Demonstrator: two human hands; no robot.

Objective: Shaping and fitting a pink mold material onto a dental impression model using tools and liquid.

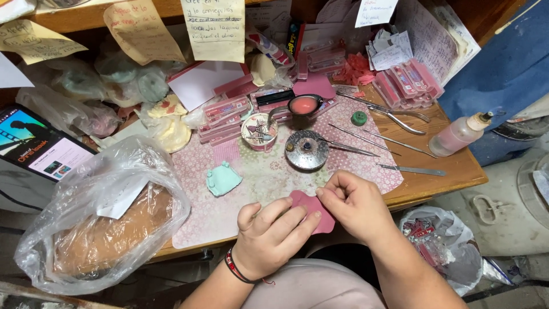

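Both my hands meet at the front edge of a wooden desk [452,166], over a pink patterned mat [251,177]. My left hand [269,237], with a red and black bracelet at the wrist, holds a dark pink wax-like sheet [311,209] from below with thumb and fingers. My right hand [351,203] pinches the sheet's upper right edge with curled fingers. A pale green dental cast [223,179] lies on the mat to the left of my hands.
A round metal lidded dish [307,149], a small cup of tools [259,131] and a ladle of pink wax [303,105] stand behind. Long metal instruments [366,140], pliers [400,117], a squeeze bottle [457,134], pink boxes [406,83], a plastic bag [103,223] and a phone [34,146] surround them.
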